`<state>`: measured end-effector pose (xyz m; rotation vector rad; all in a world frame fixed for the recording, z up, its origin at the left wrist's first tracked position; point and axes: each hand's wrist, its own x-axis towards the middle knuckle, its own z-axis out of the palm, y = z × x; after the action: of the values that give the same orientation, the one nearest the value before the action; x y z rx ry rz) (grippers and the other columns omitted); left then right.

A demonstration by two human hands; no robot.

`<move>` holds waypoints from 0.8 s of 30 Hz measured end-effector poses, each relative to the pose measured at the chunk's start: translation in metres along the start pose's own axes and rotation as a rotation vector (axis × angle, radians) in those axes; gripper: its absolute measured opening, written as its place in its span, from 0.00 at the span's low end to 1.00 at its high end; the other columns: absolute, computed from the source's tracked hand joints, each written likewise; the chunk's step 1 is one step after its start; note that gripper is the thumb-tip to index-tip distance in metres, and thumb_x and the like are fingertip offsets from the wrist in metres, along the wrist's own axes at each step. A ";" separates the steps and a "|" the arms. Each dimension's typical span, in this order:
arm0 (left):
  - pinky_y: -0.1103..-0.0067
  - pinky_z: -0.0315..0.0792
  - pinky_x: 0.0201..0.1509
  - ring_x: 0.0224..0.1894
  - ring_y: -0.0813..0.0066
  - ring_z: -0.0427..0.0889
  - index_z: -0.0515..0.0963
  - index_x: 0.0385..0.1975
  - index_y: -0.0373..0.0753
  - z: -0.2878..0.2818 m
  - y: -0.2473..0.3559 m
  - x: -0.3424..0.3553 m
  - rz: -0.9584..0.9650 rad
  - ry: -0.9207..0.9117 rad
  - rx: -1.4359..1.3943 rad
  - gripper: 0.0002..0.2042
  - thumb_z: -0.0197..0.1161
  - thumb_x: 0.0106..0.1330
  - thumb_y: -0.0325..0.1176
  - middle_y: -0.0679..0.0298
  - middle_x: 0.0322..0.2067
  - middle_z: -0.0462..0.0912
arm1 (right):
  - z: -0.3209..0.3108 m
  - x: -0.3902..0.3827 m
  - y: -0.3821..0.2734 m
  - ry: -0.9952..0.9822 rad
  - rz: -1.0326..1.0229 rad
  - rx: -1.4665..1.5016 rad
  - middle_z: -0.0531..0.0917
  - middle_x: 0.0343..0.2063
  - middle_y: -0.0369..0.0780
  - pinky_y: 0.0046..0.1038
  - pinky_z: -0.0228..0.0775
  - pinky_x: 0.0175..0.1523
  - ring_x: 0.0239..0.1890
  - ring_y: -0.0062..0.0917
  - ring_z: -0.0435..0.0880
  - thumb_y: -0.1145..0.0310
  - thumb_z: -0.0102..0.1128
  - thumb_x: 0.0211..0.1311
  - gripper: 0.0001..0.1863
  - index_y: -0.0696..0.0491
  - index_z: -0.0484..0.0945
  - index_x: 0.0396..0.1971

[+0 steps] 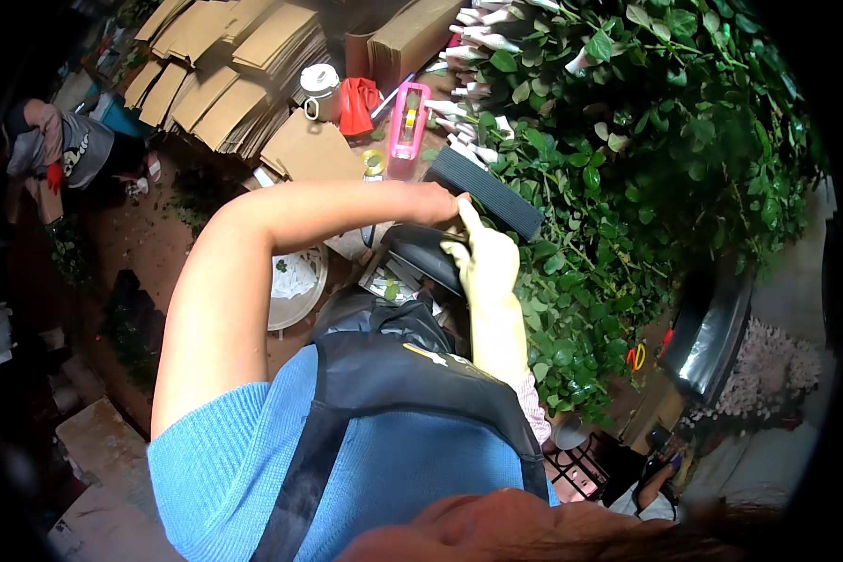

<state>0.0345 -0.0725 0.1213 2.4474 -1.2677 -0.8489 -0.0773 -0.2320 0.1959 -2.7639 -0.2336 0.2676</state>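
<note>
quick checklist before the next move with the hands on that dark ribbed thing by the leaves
1. Left hand at the dark ribbed object: ok, touching its near end.
2. Right hand, in a pale glove, gripping: cannot tell, fingers hidden.
3. Ribbed object clear of the green foliage: not ok, leaves press against it.
4. Pink tape dispenser out of the way: ok, lying behind the hands.
5. White bowl clear of the left arm: ok, below it.

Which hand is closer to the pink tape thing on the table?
Left. The bare left hand is just below the pink tape dispenser, apart from it. The gloved right hand is lower down and farther away, by the green leaves.
</note>
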 end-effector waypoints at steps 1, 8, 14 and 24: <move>0.60 0.77 0.52 0.49 0.43 0.84 0.64 0.65 0.34 -0.026 0.017 -0.006 -0.079 -0.074 -0.028 0.25 0.54 0.70 0.33 0.44 0.46 0.84 | 0.008 0.009 0.010 0.034 0.039 0.117 0.90 0.33 0.40 0.32 0.78 0.48 0.37 0.36 0.88 0.65 0.79 0.49 0.28 0.47 0.82 0.54; 0.62 0.78 0.53 0.48 0.51 0.85 0.79 0.50 0.35 -0.023 0.020 -0.059 0.553 0.152 0.334 0.17 0.61 0.63 0.35 0.47 0.44 0.85 | 0.019 0.024 0.020 -0.028 0.215 0.374 0.89 0.39 0.45 0.36 0.78 0.51 0.44 0.39 0.88 0.58 0.78 0.52 0.21 0.53 0.85 0.43; 0.65 0.67 0.73 0.66 0.59 0.75 0.76 0.61 0.36 0.046 -0.025 -0.063 0.715 0.550 0.191 0.21 0.60 0.72 0.39 0.55 0.63 0.77 | -0.022 0.025 -0.001 -0.172 0.222 0.272 0.87 0.46 0.47 0.37 0.76 0.56 0.50 0.41 0.86 0.58 0.65 0.67 0.16 0.53 0.84 0.47; 0.66 0.76 0.61 0.58 0.61 0.81 0.81 0.54 0.40 0.049 -0.017 -0.046 0.718 0.721 0.163 0.16 0.63 0.70 0.39 0.61 0.56 0.82 | -0.024 0.049 0.020 0.067 -0.207 -0.139 0.87 0.39 0.48 0.38 0.79 0.50 0.43 0.43 0.87 0.66 0.69 0.59 0.19 0.52 0.84 0.51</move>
<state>-0.0045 -0.0240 0.0915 1.8438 -1.7193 0.3034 -0.0226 -0.2487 0.2030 -2.8489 -0.5356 0.1080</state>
